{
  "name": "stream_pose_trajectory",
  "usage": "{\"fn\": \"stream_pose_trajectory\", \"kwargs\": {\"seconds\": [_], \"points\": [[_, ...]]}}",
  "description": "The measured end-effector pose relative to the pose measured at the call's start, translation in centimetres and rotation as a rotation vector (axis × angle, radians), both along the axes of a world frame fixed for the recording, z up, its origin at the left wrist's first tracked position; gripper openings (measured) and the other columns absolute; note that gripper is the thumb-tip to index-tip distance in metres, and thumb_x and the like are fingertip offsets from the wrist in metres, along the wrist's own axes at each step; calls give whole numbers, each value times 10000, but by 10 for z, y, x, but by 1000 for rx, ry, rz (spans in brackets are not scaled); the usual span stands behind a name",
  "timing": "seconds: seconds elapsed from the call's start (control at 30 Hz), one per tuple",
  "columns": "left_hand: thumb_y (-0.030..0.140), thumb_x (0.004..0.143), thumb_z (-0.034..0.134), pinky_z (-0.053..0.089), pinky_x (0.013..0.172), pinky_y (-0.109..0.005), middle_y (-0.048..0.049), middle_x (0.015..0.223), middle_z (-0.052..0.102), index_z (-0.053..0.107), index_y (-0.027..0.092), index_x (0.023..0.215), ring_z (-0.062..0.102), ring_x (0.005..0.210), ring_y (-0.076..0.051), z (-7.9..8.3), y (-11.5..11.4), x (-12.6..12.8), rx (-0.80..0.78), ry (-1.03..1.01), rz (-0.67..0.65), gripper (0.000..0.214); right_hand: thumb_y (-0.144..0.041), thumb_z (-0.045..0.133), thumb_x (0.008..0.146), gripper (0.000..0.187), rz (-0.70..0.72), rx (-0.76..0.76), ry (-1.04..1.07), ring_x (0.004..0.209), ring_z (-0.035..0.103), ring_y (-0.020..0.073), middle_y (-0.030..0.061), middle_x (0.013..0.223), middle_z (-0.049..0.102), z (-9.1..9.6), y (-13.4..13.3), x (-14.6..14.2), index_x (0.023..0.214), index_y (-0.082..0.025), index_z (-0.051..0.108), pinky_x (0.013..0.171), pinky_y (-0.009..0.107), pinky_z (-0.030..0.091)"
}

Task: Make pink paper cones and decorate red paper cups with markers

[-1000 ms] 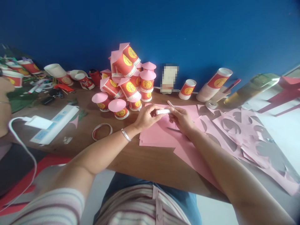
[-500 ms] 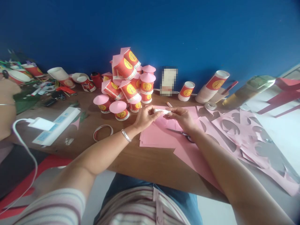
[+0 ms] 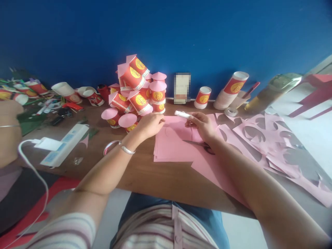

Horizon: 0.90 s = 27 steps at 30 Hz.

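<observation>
My right hand (image 3: 203, 126) grips a small white tube (image 3: 181, 114), likely a glue stick, by one end, its other end pointing left. It is raised over a stack of pink paper (image 3: 171, 148). Under my right wrist lie scissors (image 3: 209, 149) with dark handles, their blades pointing left across the paper. My left hand (image 3: 153, 124) is to the left of the tube, apart from it, with its fingers bunched; what they hold, if anything, is hidden. Just behind that hand stand piled red paper cups (image 3: 140, 100) with pink paper cone tops.
A roll of tape (image 3: 107, 148) lies by my left forearm. Further left are a white power strip (image 3: 64, 145) and another person's arm (image 3: 9, 135). Pink paper offcuts (image 3: 275, 148) cover the right side. Stacked cups (image 3: 236, 83) and a bottle (image 3: 275, 91) stand near the blue wall.
My left hand has let go of the white tube and moved left, toward the piled cups. My right hand still holds the tube. The view has shifted slightly.
</observation>
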State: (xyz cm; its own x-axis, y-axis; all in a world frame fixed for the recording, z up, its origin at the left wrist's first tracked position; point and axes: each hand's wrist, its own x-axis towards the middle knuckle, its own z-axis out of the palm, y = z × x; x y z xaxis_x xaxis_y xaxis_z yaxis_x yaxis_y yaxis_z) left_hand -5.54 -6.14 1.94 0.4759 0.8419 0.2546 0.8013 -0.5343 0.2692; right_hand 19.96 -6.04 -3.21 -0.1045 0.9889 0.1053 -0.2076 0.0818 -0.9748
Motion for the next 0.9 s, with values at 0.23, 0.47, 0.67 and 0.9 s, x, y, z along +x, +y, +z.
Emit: {"fn": "stream_pose_trajectory", "kwargs": {"seconds": [0.23,0.47,0.67,0.9], "points": [[158,874,626,528,693,-348,-98,884,756,724,178,848,719,828,-271,16,-26,-21,12,423,64,104,-528,806,781,392,48,21,-57,636,648,143,-14,700,654,-3,-3,-1,913,-190,658,673,339,584],[175,942,574,545,703,-331,-105,1053,743,712,182,1108,720,909,-251,10,-49,-37,128,379,137,216,-525,814,758,387,32,26,-53,590,635,136,-17,677,643,0,-3,-2,860,-190,650,627,324,573],[-47,880,397,544,662,-323,-150,1126,692,653,118,1188,723,831,-232,1,-36,-14,57,542,115,433,-533,824,743,409,38,12,-53,572,626,132,-17,671,637,-1,-4,-4,868,-181,656,605,314,561],[-89,838,369,581,682,-335,-183,1045,655,667,72,1065,735,873,-266,-3,-33,0,15,692,135,408,-516,800,769,378,32,19,-100,579,620,124,-18,663,637,1,-5,-3,856,-177,656,613,299,555]]}}
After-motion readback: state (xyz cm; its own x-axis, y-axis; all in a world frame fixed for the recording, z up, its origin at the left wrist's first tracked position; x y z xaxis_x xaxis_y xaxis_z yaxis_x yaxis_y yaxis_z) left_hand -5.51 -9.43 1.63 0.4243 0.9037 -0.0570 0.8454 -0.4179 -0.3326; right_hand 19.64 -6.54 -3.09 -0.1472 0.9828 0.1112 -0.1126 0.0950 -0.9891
